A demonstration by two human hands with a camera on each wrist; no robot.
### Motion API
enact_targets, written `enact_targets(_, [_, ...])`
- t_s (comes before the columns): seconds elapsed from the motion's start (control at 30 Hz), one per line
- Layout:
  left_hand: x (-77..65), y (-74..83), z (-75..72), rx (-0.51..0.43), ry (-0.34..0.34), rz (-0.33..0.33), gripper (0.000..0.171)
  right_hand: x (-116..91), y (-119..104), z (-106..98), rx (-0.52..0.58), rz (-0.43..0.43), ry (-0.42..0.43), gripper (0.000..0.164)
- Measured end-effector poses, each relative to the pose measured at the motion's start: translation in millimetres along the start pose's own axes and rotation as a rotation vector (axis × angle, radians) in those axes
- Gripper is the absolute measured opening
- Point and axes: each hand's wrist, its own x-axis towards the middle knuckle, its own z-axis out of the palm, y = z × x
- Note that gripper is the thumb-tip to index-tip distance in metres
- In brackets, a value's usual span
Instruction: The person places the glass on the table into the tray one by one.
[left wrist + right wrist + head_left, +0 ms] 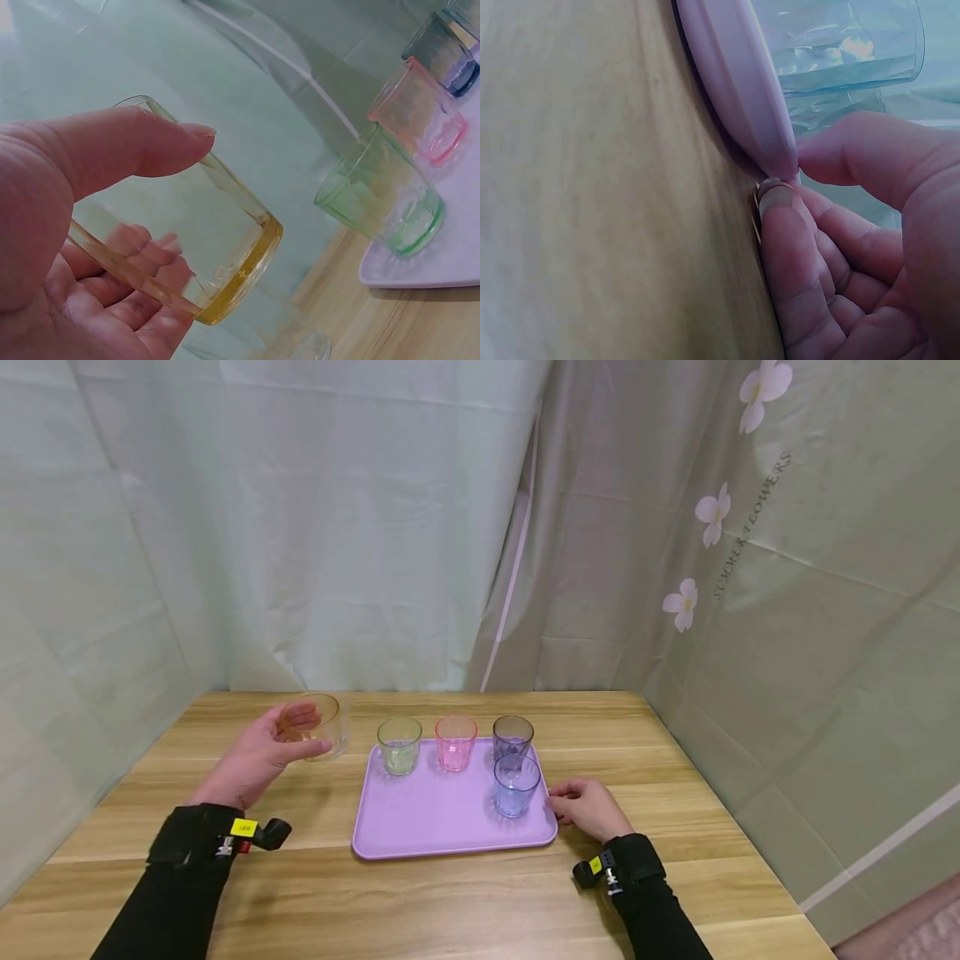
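My left hand [253, 758] holds an amber-tinted glass [244, 281] between thumb and fingers, over the table to the left of the tray. The thumb lies across the near side of this glass, and the other fingers show through its wall. My right hand [591, 810] pinches the right rim of the lilac tray [427, 822], thumb against the edge and curled fingers low by the tabletop. On the tray stand a green glass [400, 750], a pink glass [455, 747], a dark grey glass [513, 732] and a blue glass [516, 789], all upright.
A clear glass [311, 346] stands on the table just behind the amber one, partly hidden. The wooden table [360, 910] runs back to pale hanging curtains [360, 543], with more curtain at both sides. White flowers are printed on the right curtain [825, 610].
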Motion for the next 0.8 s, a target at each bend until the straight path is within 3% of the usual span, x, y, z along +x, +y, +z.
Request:
enact_targets(0.23, [-0.6, 7.6, 7.1, 0.016, -0.005, 0.001, 0.093, 1.8, 3.0, 0.9, 0.005, -0.002, 0.003, 0.019])
enact_targets(0.5, [0.0, 12.7, 14.8, -0.056, -0.043, 0.035, 0.089, 3.2, 5.4, 1.8, 0.011, 0.002, 0.0, 0.017])
enact_targets(0.8, [3.7, 13.0, 25.4, -0.03, -0.076, 0.056, 0.088, 2.6, 3.9, 1.5, 0.015, 0.004, -0.002, 0.018])
